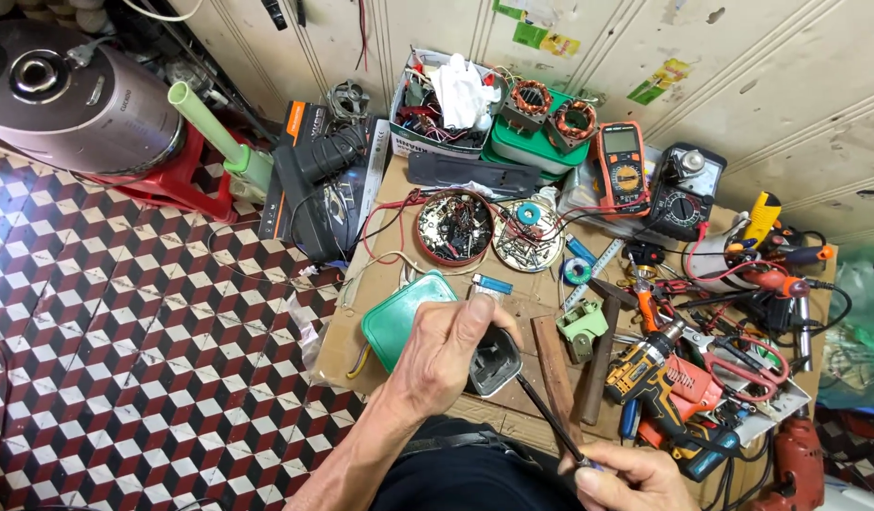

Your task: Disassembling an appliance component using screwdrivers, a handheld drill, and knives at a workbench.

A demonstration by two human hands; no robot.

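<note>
Spreading across the left half of the view, the patterned tile floor is the only wide open room; it runs up to the counter's left edge. The counter, covered in brown cardboard, is crowded almost to every edge, with bare patches only near its front-left corner and just behind the hands. A grey rice cooker sits on a red stool at the far left, well apart from the work. Along the back edge stand a box of parts and an orange multimeter; a yellow cordless drill lies near the right front. A green lid lies at the counter's front-left, touching the left hand. The left hand closes its grip around a small grey housing, held just above the front edge. The right hand pinches a dark screwdriver, whose tip reaches the housing's lower edge.
</note>
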